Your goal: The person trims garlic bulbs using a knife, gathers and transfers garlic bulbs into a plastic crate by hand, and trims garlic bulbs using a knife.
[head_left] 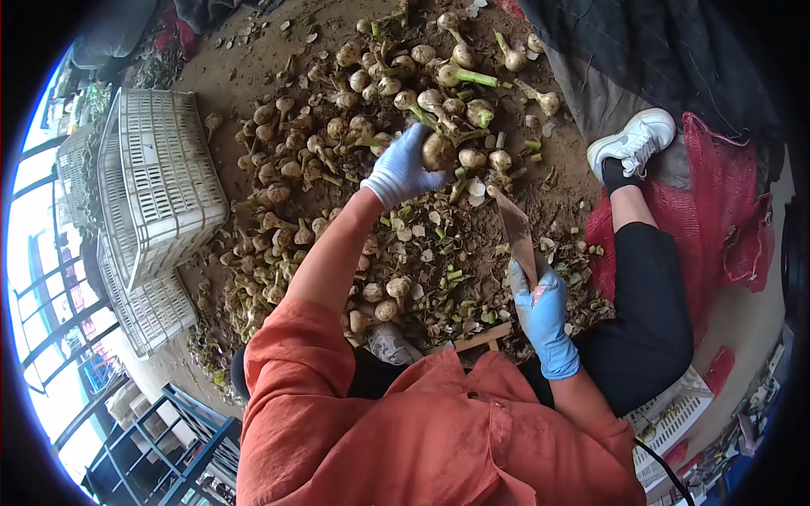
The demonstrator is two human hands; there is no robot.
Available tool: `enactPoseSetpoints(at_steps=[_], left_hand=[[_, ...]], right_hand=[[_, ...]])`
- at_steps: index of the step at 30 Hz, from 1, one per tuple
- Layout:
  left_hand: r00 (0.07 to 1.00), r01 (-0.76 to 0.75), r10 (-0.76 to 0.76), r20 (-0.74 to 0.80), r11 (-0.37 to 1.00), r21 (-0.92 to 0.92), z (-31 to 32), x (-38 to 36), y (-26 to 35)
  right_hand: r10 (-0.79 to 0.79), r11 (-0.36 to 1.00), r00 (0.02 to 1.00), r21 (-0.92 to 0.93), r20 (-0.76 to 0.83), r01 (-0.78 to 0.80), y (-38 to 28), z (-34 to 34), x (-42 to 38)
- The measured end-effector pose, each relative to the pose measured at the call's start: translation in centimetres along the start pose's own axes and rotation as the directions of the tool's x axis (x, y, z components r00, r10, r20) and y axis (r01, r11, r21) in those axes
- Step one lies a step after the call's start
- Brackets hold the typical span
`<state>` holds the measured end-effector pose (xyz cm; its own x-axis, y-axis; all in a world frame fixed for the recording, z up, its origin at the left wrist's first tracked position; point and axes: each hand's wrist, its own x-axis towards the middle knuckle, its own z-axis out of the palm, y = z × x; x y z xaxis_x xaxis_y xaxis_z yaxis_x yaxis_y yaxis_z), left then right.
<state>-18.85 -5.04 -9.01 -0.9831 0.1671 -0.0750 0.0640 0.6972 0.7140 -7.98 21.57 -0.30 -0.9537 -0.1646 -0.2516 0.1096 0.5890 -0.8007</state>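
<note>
We see the left hand point(405, 170), in a striped glove, pinching a bulb point(438, 153) between thumb and fingers, among loose bulbs point(359, 81) spread across the floor point(240, 72). The right hand point(544, 316), in a blue glove, is closed around a knife point(517, 232), its tip near the bulb but apart. At left we note white crates point(171, 164).

You wear a loose coral shirt point(371, 447), a pale, stripe-cuffed left glove point(401, 173), a light-blue right glove point(544, 316) and, beyond the shirt's right side, black trousers point(650, 304), black sock point(618, 175), white laced shoe point(634, 143).
</note>
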Motion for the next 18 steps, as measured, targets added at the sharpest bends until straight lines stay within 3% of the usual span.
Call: enactPoseSetpoints(at_steps=[1,2,4,6,7,10,11,14,15,16,17,18], left_hand=[[0.986,0.138,-0.112,0.119,0.963,-0.232,-1.2,-1.7,4.2],[0.981,0.178,-0.134,0.137,0.904,-0.388,-0.7,-3.7,5.7],[0.984,0.165,-0.110,0.142,0.867,-0.470,-0.4,-7.1,8.7],[0.992,0.083,-0.034,0.122,0.904,-0.420,-1.7,-9.6,12.8],[0.995,0.029,0.019,0.095,0.882,-0.471,-0.4,-10.6,12.0],[0.996,-0.088,0.087,-0.019,0.929,-0.358,-0.2,-12.8,12.7],[0.995,-0.088,0.096,-0.003,0.899,-0.429,-0.1,-13.3,13.0],[0.996,-0.056,0.017,-0.089,0.891,-0.451,-0.1,-14.7,14.2],[0.994,-0.096,0.056,-0.095,0.869,-0.485,-1.3,-14.4,15.9],[0.996,0.082,-0.071,0.048,0.945,-0.316,-2.7,-14.6,17.7],[0.997,0.068,-0.077,-0.011,0.928,-0.366,-2.7,-15.3,18.3],[0.995,0.045,-0.078,-0.066,0.911,-0.409,-2.7,-15.7,18.8]], right_hand=[[-0.064,0.998,0.997,-0.017,-0.046,0.064,-0.2,-0.1,0.0],[-0.127,0.992,0.988,-0.036,-0.090,0.125,-0.4,-0.1,-0.2],[-0.292,0.951,0.949,-0.146,-0.118,0.274,-1.1,-0.3,-1.1],[-0.483,0.864,0.868,-0.224,-0.114,0.451,-2.1,-0.8,-1.7],[-0.538,0.822,0.839,-0.271,-0.084,0.500,-2.0,-0.9,-2.1],[-0.587,0.783,0.809,-0.284,-0.039,0.554,-2.6,-1.6,-3.6],[-0.628,0.753,0.777,-0.286,-0.043,0.593,-2.6,-1.5,-3.9],[-0.631,0.733,0.776,-0.315,0.017,0.603,-3.5,-2.1,-4.8],[-0.634,0.731,0.773,-0.315,0.015,0.605,-3.1,-1.9,-4.5],[-0.554,0.777,0.832,-0.362,-0.008,0.514,-1.9,-1.3,-4.0],[-0.469,0.813,0.882,-0.407,-0.037,0.416,-0.2,-0.5,-3.3],[-0.183,0.817,0.983,-0.553,0.017,0.162,3.2,0.0,-1.7]])
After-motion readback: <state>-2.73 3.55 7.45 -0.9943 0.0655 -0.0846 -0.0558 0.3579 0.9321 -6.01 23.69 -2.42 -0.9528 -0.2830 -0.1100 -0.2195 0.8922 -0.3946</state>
